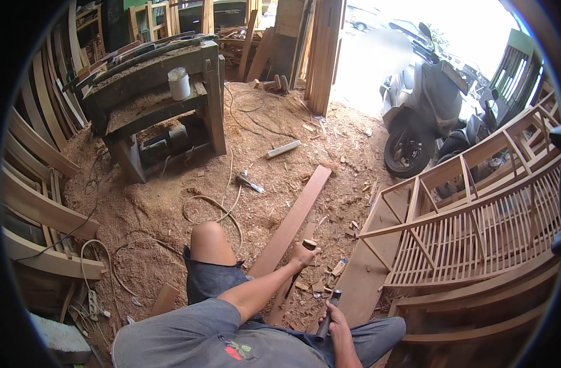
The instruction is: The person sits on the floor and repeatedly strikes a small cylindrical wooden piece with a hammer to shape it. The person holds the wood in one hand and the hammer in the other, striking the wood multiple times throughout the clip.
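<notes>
My left hand (303, 254) is closed around the handle of what looks like a chisel (309, 245); its light-coloured end shows above the fist. A dark thin length runs below that hand, beside a reddish-brown plank (296, 211) lying on the floor. Another narrow wooden piece (308, 230) lies along the plank's right side. Near my bent right leg, my right hand (336, 322) grips a dark rod-shaped tool (322, 331). A paler band shows near its upper end, and its exact kind cannot be made out.
Wood shavings cover the floor (164, 214). A hammer (250, 183) and a looped hose (234, 218) lie ahead. At the left stands a wooden machine bench (216, 98) with a white jar (178, 84). Slatted wooden frames (471, 236) fill the right, with a scooter (425, 101) beyond.
</notes>
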{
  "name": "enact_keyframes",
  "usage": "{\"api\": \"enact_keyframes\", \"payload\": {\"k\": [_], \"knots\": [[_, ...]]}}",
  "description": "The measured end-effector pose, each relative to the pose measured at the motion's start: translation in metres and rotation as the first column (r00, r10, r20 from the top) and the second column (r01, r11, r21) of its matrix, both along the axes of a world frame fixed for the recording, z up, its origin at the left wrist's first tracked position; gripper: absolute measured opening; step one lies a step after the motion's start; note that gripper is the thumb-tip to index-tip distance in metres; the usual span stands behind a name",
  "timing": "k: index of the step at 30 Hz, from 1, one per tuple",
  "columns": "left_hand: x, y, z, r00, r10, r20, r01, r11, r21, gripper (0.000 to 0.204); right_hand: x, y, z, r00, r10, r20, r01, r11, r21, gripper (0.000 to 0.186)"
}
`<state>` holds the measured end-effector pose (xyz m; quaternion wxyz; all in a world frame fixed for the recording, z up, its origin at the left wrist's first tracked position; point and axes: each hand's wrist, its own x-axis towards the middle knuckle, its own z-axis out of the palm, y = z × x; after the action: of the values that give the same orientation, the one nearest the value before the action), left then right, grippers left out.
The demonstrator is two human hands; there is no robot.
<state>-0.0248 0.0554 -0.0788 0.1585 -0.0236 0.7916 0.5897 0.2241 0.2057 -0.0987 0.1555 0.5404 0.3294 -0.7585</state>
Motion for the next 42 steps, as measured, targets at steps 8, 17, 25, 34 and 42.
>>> {"api": "enact_keyframes", "payload": {"k": [8,17,25,34,42], "knots": [[0.015,-0.009,0.016,0.994,0.032,-0.109,-0.04,0.997,-0.068,0.035,-0.002,0.0,0.01,1.0,0.007,-0.03,-0.007,1.0,0.014,0.041],[0.001,-0.003,-0.011,0.998,0.005,0.065,-0.003,0.999,-0.039,0.037,-0.003,-0.005,0.007,1.0,-0.006,-0.031,0.008,0.999,0.052,0.035],[0.0,-0.002,-0.013,0.977,0.019,0.212,-0.041,0.994,0.1,0.031,-0.006,-0.008,0.014,0.999,-0.035,-0.028,0.035,0.999,0.005,0.033],[0.003,-0.004,-0.015,0.985,0.037,0.167,-0.066,0.984,0.168,0.031,-0.007,-0.012,0.014,0.997,-0.044,-0.064,0.046,0.999,0.03,0.027],[0.012,-0.009,-0.017,0.997,0.048,0.055,-0.054,0.993,0.109,0.037,-0.008,-0.01,0.023,0.997,0.009,-0.079,-0.006,0.999,0.034,0.035]]}}
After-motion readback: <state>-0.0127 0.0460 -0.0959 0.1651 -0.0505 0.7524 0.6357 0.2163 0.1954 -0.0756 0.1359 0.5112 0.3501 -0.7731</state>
